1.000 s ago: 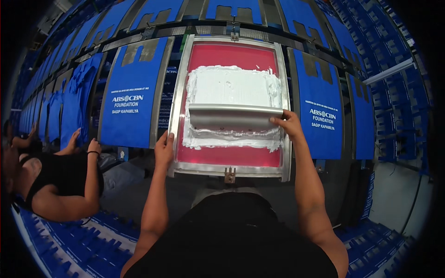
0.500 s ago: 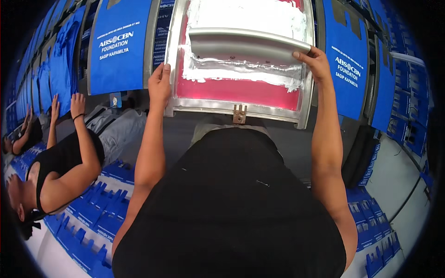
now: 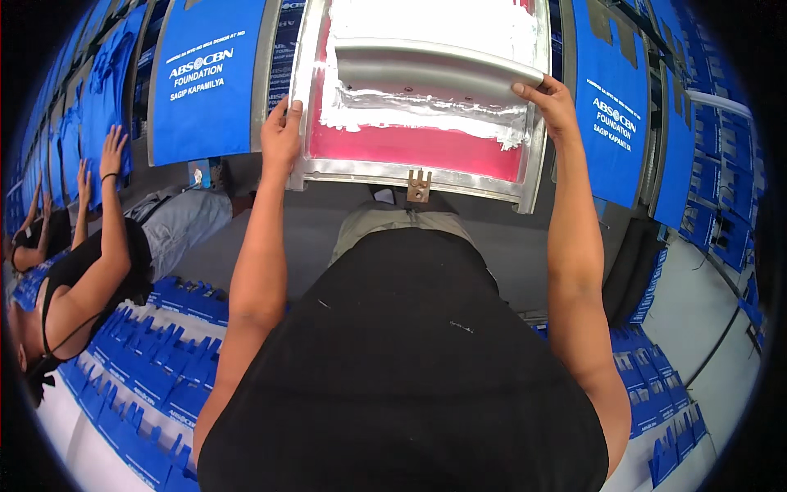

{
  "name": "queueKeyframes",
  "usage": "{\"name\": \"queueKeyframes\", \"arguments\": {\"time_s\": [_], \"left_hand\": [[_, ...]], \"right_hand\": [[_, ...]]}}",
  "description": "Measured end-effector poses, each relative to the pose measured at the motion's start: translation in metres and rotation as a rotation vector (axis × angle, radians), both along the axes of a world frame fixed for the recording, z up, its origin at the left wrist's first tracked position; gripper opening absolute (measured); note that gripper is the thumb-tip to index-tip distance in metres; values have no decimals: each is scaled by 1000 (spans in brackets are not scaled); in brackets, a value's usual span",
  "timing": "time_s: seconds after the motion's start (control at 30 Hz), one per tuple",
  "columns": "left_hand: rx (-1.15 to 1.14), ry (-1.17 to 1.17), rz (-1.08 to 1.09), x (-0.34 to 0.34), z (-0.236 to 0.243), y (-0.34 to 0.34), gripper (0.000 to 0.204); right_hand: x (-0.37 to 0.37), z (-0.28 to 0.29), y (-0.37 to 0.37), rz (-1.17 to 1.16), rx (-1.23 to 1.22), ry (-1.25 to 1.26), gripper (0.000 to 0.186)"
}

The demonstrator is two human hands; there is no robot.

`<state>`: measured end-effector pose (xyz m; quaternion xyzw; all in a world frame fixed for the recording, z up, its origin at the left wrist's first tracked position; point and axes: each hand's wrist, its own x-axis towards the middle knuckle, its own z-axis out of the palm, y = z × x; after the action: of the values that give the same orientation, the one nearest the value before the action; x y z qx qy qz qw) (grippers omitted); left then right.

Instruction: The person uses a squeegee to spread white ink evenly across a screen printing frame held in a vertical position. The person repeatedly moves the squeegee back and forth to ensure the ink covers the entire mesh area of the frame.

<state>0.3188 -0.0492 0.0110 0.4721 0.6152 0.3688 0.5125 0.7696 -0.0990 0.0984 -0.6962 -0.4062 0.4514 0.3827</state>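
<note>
A screen-printing frame (image 3: 361, 170) with metal rails lies before me, its mesh pinkish red (image 3: 393, 152) along the near part. White ink (image 3: 443, 18) covers most of the mesh, with ragged edges. A wide metal squeegee (image 3: 434, 67) lies across the inked area. My right hand (image 3: 559, 111) is closed on the squeegee's right end, thumb on the near side. At the frame's left rail, my left hand (image 3: 283, 141) is closed round the edge, thumb on top. A small metal bracket (image 3: 419, 187) sticks out from the middle of the near rail.
Blue printed bags lie flat on boards at the left (image 3: 205, 90) and right (image 3: 611, 107) of the frame. A co-worker (image 3: 98, 246) in a black top stands at the left, hands near hanging blue bags (image 3: 106, 90). Rows of blue bags (image 3: 139, 361) lie behind me.
The frame, squeegee and both my hands sit slightly higher in the picture, with my grips unchanged. The co-worker has shifted left, one hand raised flat against the blue bags.
</note>
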Motion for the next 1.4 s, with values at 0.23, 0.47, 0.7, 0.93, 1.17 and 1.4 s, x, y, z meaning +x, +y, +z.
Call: {"name": "queueKeyframes", "arguments": {"time_s": [0.23,0.47,0.7,0.93,1.17,1.4], "left_hand": [[-72,-32,-39,-5,-6,-2,49],[318,571,-225,-11,19,2,58],[568,799,-1100,61,135,37,31],[591,792,-988,98,152,90,16],[811,800,-653,134,63,176,34],[601,790,-825,84,86,65,39]], "right_hand": [[6,1,-3,16,-76,-67,39],[-4,26,0,283,-179,-484,48],[-76,68,-43,545,-177,-935,42],[-42,63,-4,434,-19,-874,38],[-16,3,117,379,201,-1227,27],[-55,39,22,579,-34,-1071,33]]}}
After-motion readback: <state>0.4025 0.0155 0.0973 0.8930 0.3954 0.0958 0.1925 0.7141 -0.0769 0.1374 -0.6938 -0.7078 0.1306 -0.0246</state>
